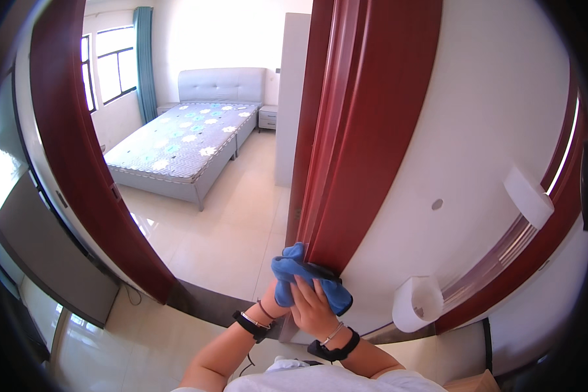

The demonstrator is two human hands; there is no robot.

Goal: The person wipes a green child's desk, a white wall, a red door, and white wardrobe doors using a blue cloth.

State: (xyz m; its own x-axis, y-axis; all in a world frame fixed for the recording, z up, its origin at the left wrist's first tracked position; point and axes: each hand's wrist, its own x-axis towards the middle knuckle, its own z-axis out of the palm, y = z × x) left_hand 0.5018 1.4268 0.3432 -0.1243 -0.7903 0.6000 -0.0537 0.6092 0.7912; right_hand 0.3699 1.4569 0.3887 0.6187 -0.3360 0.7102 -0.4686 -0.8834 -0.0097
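Note:
A blue cloth with a dark edge is bunched against the lower part of the dark red door frame. My right hand grips the cloth from the near side, its fingers laid over the folds. Just left of it, my left hand is closed on the same cloth, which covers most of its fingers. Both wrists carry black bands and bracelets.
Through the doorway stands a bed with a patterned mattress, beside a nightstand. A dark threshold crosses the floor. At right, a white bracket-like piece stands near the white wall. A grey panel is at left.

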